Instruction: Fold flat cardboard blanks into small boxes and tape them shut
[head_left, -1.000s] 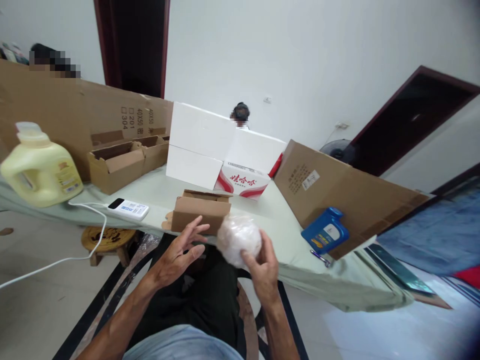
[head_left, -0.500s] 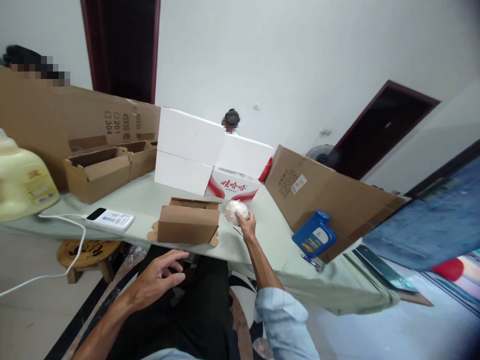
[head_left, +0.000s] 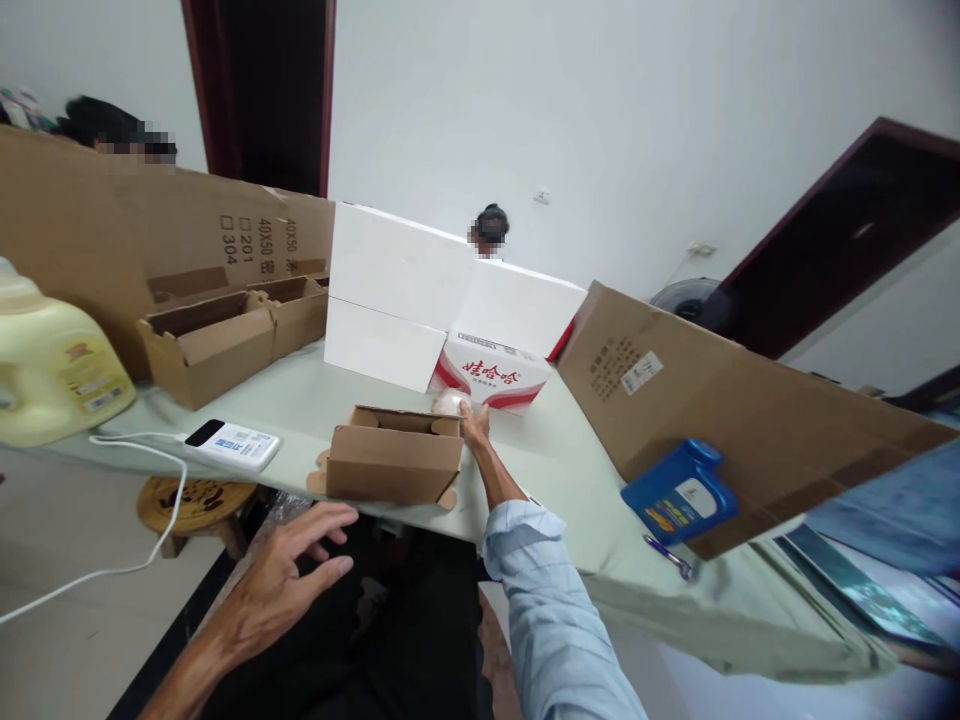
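My right hand (head_left: 477, 424) is closed on a whitish round bundle (head_left: 450, 402), whose kind I cannot make out. It is behind the far right corner of a small open cardboard box (head_left: 395, 462), whose rim hides part of it. Just beyond stands a red and white carton (head_left: 491, 372) with red lettering. My left hand (head_left: 300, 565) is held in front of the table edge, above my lap, fingers apart and nothing in it. The cardboard box is the thing nearest to it.
A white power bank (head_left: 232, 445) with a cable, a yellow jug (head_left: 64, 370) and more cardboard boxes (head_left: 225, 345) are at the left. White panels (head_left: 401, 290) rise behind. At the right are a blue bottle (head_left: 681, 495), a pen (head_left: 667, 556) and a large cardboard sheet (head_left: 697, 400). Two people are beyond.
My right hand has carried the whitish bundle left and farther back, behind the box corner. My left hand has shifted slightly left and down, its fingers still apart. The view has turned slightly.
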